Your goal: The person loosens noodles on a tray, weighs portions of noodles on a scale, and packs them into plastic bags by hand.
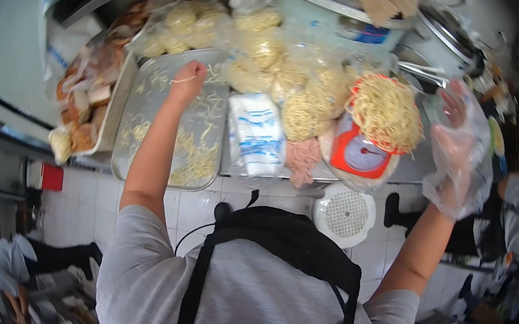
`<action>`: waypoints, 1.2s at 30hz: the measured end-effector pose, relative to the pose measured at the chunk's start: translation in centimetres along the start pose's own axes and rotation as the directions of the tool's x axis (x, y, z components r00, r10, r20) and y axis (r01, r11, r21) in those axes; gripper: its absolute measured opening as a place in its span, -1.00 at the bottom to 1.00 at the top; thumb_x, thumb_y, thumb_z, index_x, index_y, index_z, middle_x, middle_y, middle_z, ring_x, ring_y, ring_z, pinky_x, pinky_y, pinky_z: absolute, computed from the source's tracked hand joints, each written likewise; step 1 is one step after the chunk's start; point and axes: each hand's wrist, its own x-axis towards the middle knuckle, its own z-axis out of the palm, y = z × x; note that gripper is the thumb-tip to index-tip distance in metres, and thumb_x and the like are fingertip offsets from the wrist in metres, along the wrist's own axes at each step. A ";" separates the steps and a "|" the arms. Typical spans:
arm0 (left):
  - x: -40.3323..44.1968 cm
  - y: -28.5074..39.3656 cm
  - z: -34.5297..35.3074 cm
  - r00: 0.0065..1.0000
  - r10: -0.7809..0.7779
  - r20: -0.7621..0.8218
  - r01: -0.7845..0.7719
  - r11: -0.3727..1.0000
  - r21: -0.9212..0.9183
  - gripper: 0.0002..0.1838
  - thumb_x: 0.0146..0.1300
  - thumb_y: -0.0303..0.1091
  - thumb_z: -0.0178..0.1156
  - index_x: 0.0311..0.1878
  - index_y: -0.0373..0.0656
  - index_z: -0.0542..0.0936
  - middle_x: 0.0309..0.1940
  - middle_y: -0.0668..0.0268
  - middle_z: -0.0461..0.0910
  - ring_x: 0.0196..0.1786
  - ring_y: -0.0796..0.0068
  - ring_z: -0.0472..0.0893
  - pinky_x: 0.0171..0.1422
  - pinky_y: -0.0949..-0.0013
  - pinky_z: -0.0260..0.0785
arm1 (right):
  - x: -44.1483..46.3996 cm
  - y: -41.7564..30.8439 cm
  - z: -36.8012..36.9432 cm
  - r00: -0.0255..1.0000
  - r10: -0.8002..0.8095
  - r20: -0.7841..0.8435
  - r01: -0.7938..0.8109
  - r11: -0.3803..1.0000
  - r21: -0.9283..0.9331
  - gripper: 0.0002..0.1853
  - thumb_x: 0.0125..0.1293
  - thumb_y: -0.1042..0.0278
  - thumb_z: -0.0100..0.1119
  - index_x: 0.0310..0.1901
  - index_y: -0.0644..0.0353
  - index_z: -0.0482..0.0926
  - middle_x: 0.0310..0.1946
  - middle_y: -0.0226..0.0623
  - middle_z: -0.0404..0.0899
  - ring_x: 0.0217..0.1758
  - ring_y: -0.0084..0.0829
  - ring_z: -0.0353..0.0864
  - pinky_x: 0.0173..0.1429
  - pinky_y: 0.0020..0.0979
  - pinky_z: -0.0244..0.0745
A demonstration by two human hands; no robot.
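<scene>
Above a metal tray (201,131) strewn with loose noodles, my left hand (187,82) is closed, with a few noodle strands showing at its fingers. A clear plastic bag (461,172) covers my right hand (454,119) down past the wrist. Its fingers look apart through the film, though they are partly blurred. Between my hands stands a red dial scale (362,151) with a heaped pile of noodles (387,113) in its red-rimmed pan. My right hand is up to the right of that pile, not touching it.
Bagged noodles (258,50) line the table's back. A blue-marked white plastic pack (255,132) and a pink cloth (303,160) lie between tray and scale. A basket (113,106) borders the tray's left. Large pots (337,21) stand behind. A white stool (344,216) is below. Other people are nearby.
</scene>
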 end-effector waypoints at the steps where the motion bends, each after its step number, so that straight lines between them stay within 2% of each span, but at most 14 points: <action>1: -0.1 -1.2 -1.5 1.000 -0.013 -0.026 0.013 1.000 0.010 -0.79 0.04 -0.26 0.02 -0.39 -0.22 0.46 -0.55 0.15 0.49 -0.46 0.24 0.46 -0.36 0.29 0.28 | 0.0 -0.6 0.5 0.998 -0.049 -0.043 0.052 0.995 0.082 -0.08 -0.26 0.02 0.36 0.13 0.33 0.16 0.09 -0.18 0.25 0.09 -0.27 0.30 0.05 -0.43 0.14; 5: -1.7 -5.6 -4.6 0.953 -0.163 0.257 0.121 0.978 0.171 -0.57 -0.10 -0.04 0.18 -0.34 -0.25 0.47 -0.42 0.09 0.52 -0.32 0.19 0.52 -0.23 0.33 0.34 | 0.2 -4.4 3.9 0.988 -0.143 -0.065 0.152 0.976 0.158 -0.17 -0.18 0.07 0.31 0.11 0.31 0.19 0.07 -0.14 0.27 0.07 -0.25 0.32 0.06 -0.39 0.15; 8: -3.4 -6.7 -6.0 0.539 -0.436 0.721 -0.262 0.727 0.635 -0.39 -0.21 0.14 0.23 -0.30 -0.27 0.49 -0.37 0.09 0.53 -0.30 0.28 0.55 -0.20 0.33 0.36 | 0.1 -6.2 7.8 0.987 -0.164 -0.008 0.157 0.930 0.332 -0.23 -0.13 0.11 0.28 0.10 0.30 0.20 0.07 -0.13 0.26 0.07 -0.24 0.32 0.07 -0.36 0.17; 12: -4.0 -8.6 -9.4 0.056 -0.565 0.823 0.221 0.811 0.542 -0.27 -0.12 0.36 0.00 -0.31 -0.26 0.50 -0.39 0.11 0.53 -0.39 0.33 0.57 -0.38 0.36 0.39 | -2.5 -11.9 16.3 0.947 0.254 0.198 -0.315 0.854 0.413 -0.43 -0.13 0.22 0.26 -0.04 0.26 0.36 -0.09 -0.19 0.38 -0.06 -0.37 0.37 0.01 -0.41 0.25; 14: -4.1 -9.3 -10.6 0.034 -0.428 0.903 0.499 0.790 0.356 -0.29 -0.05 0.33 -0.05 -0.30 -0.26 0.49 -0.46 0.16 0.53 -0.44 0.35 0.56 -0.45 0.43 0.37 | -3.8 -8.9 21.6 0.831 -0.088 0.550 -0.004 0.986 0.164 -0.59 0.00 0.23 0.11 -0.07 0.14 0.41 -0.19 -0.32 0.43 -0.15 -0.47 0.41 -0.07 -0.46 0.32; 17: -4.5 -12.2 -10.7 0.099 -0.311 0.945 0.696 0.701 0.158 -0.34 0.03 0.27 -0.10 -0.27 -0.27 0.47 -0.51 0.20 0.51 -0.49 0.37 0.54 -0.50 0.47 0.34 | -8.0 -7.4 31.3 0.405 0.090 0.910 -0.587 0.789 0.183 -0.67 0.03 0.15 0.04 -0.25 0.23 0.51 -0.37 -0.16 0.51 -0.33 -0.28 0.49 -0.21 -0.39 0.39; 19: -5.2 -13.6 -10.5 0.288 -0.342 0.895 0.667 0.742 0.069 -0.40 0.07 0.21 -0.09 -0.26 -0.26 0.45 -0.49 0.21 0.51 -0.51 0.40 0.53 -0.53 0.47 0.33 | -6.9 -11.9 34.2 0.102 0.024 0.994 0.077 0.997 -0.032 -0.70 -0.04 0.19 0.06 -0.38 0.27 0.53 -0.51 -0.07 0.50 -0.44 -0.21 0.49 -0.29 -0.34 0.40; 24: -9.9 -17.5 -11.7 0.796 -0.252 0.550 0.148 0.963 0.226 -0.32 -0.13 0.10 0.18 -0.08 -0.29 0.35 -0.22 -0.02 0.40 -0.18 0.20 0.46 -0.18 0.30 0.35 | -10.6 -2.6 46.9 0.187 -0.058 0.981 0.273 0.962 0.004 -0.66 0.02 0.16 0.05 -0.17 0.13 0.46 -0.19 -0.10 0.45 -0.13 -0.22 0.44 -0.12 -0.31 0.38; 25: -11.5 -18.2 -12.1 0.869 -0.164 0.466 0.015 0.952 0.307 -0.29 -0.16 0.08 0.22 -0.04 -0.29 0.33 -0.17 -0.06 0.37 -0.10 0.16 0.43 -0.09 0.27 0.33 | -7.9 -4.4 46.4 0.396 0.116 0.911 -0.212 0.977 -0.033 -0.67 -0.08 0.17 0.12 -0.27 0.17 0.50 -0.32 -0.11 0.48 -0.28 -0.24 0.46 -0.21 -0.32 0.38; 27: -14.2 -18.6 -13.0 0.834 -0.321 0.448 0.131 0.905 0.405 -0.21 -0.23 0.07 0.26 0.02 -0.26 0.28 -0.15 -0.10 0.35 -0.01 0.10 0.35 0.02 0.25 0.25 | -3.8 -3.1 47.6 0.762 -0.006 0.648 -0.021 0.999 0.034 -0.67 -0.14 0.19 0.18 -0.33 0.21 0.52 -0.41 -0.16 0.52 -0.39 -0.29 0.49 -0.26 -0.34 0.40; 29: -16.3 -19.0 -13.3 0.833 -0.393 0.389 0.188 0.863 0.469 -0.20 -0.26 0.00 0.29 0.05 -0.24 0.25 -0.16 -0.10 0.34 0.01 0.05 0.33 0.05 0.23 0.23 | -0.7 -0.3 49.9 0.787 -0.042 0.615 0.116 0.990 -0.081 -0.61 -0.13 0.18 0.19 -0.25 0.22 0.51 -0.32 -0.20 0.52 -0.29 -0.32 0.49 -0.15 -0.38 0.38; 33: -18.0 -18.4 -11.2 0.866 -0.354 0.352 0.251 0.918 0.306 -0.38 -0.20 -0.20 0.27 -0.04 -0.23 0.30 -0.23 -0.04 0.39 -0.12 0.04 0.41 -0.06 0.19 0.28 | -2.0 5.5 56.0 0.687 0.626 0.368 -0.307 0.710 -0.634 -0.45 -0.26 0.11 0.28 -0.18 0.25 0.49 -0.16 -0.13 0.47 -0.06 -0.29 0.44 0.06 -0.41 0.28; 35: -18.0 -18.9 -8.3 0.923 -0.199 0.328 0.162 0.977 0.137 -0.59 -0.12 -0.32 0.18 -0.15 -0.20 0.36 -0.33 0.05 0.43 -0.26 0.07 0.46 -0.17 0.18 0.31 | -2.6 -0.7 53.3 0.343 0.586 0.734 -0.481 0.781 -0.399 -0.38 -0.33 0.05 0.30 -0.16 0.23 0.49 -0.02 -0.06 0.37 0.05 -0.22 0.36 0.10 -0.41 0.23; 36: -17.7 -18.3 -7.3 0.945 -0.121 0.304 0.108 0.992 0.057 -0.61 -0.11 -0.35 0.16 -0.15 -0.20 0.37 -0.35 0.06 0.45 -0.27 0.07 0.46 -0.19 0.19 0.31 | -5.2 -1.0 54.1 0.340 0.471 0.814 -0.154 0.882 -0.446 -0.37 -0.28 0.15 0.26 -0.07 0.19 0.40 -0.04 -0.09 0.38 0.03 -0.26 0.37 0.08 -0.40 0.24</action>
